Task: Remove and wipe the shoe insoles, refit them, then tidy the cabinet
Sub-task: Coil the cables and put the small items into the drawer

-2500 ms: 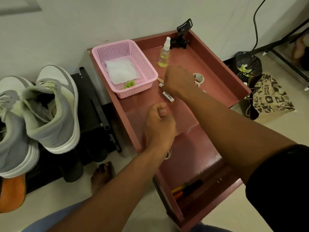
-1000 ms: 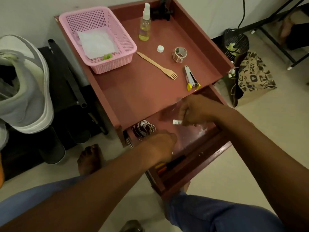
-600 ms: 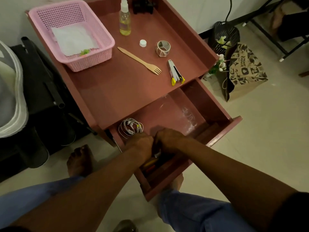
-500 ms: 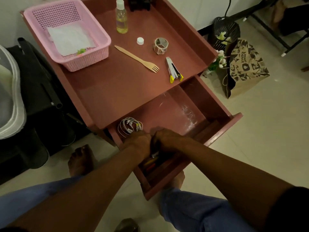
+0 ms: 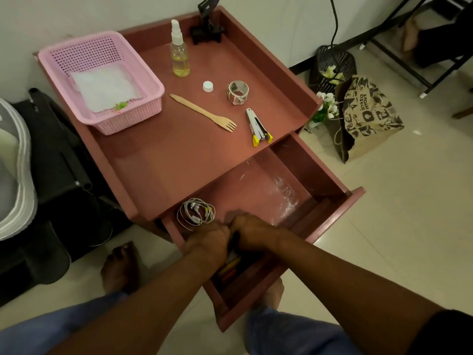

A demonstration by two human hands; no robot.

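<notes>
Seeing both hands down in the pulled-out reddish-brown wooden drawer (image 5: 332, 175) of the cabinet (image 5: 179, 155), knuckles touching at its near-left part. Left hand (image 5: 208, 239) and right hand (image 5: 252, 233) both have fingers curled under, out of my view; something dark sits between them, but I cannot tell whether either hand actually grips it. Just below the hands, yellow and orange pens or markers (image 5: 230, 267) lie in the drawer's front compartment. Coiled white earphone cable (image 5: 195, 213) lies in the drawer's back-left corner, just beside the left hand. On the cabinet top: pink perforated plastic basket (image 5: 151, 80) at back left with a white cloth (image 5: 105, 87) and a small green scrap inside; clear spray bottle of yellow liquid (image 5: 180, 53) upright near the back; black clamp stand (image 5: 207, 29) behind it; small white cap (image 5: 207, 86); roll of tape (image 5: 238, 92); wooden fork (image 5: 204, 113); yellow-tipped stapler-like tool (image 5: 257, 128) near the front edge. Grey-and-white shoe (image 5: 15, 180) sits at far left on a black rack, well apart from the hands. Insoles not visible to me.
</notes>
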